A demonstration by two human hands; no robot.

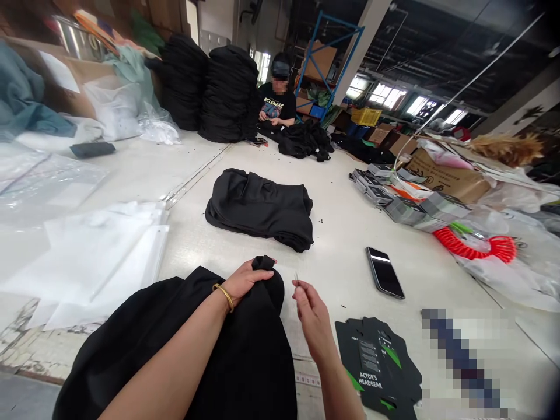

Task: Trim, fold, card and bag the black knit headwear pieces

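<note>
Now, a long white work table (345, 251) spreads ahead, and a folded pile of black cloth (258, 210) lies well beyond the hands. Nearer, a soft, matte black garment (245, 361) bunches under the forearms at the table's near edge. A die-cut black printed card (376, 364) lies flat near the right hand (312, 315). The left hand (245, 281), ringed by a thin gold bangle (225, 296), grips a gathered fold of the garment, its fingers closed snugly so the cloth stands taut. Just beside it and clear of the cloth, the right thumb and forefinger (300, 289) pinch narrowly on a tiny pale sliver (296, 276), too small to identify.
</note>
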